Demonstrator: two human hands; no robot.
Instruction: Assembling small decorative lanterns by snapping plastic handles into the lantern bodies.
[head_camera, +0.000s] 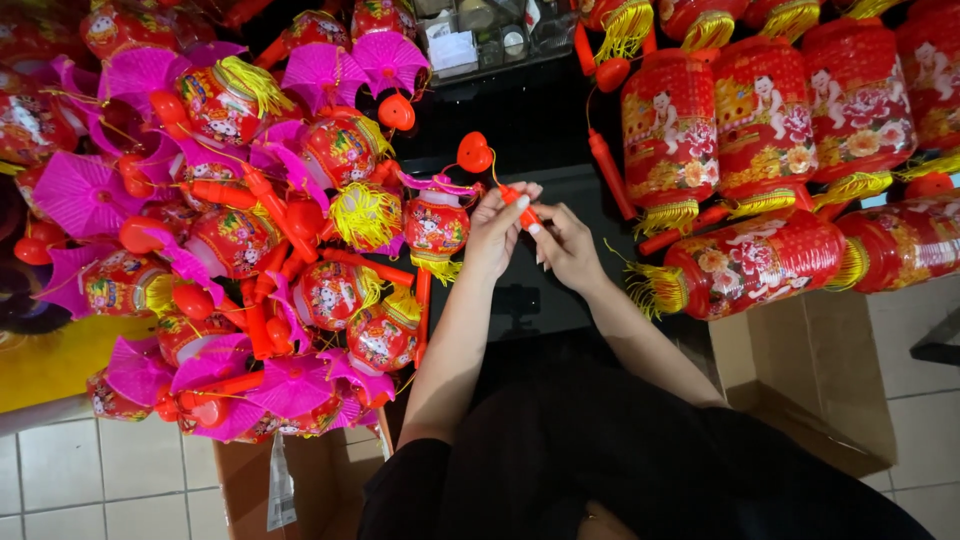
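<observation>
My left hand (493, 232) and my right hand (566, 245) meet in the middle of the view, both pinching a short orange-red plastic stick (524, 212). A thin yellow cord runs from the stick up to a small red heart-shaped piece (474, 152). Just left of my left hand hangs a small red lantern (436, 226) with a pink top and a yellow tassel. I cannot tell whether that lantern is joined to the stick.
A big heap of small red lanterns with pink fans and yellow tassels (240, 230) fills the left. Larger red cylindrical lanterns (765, 120) lie at the upper right and right. A cardboard box (820, 380) stands at lower right, another (300, 480) at lower left on tiled floor.
</observation>
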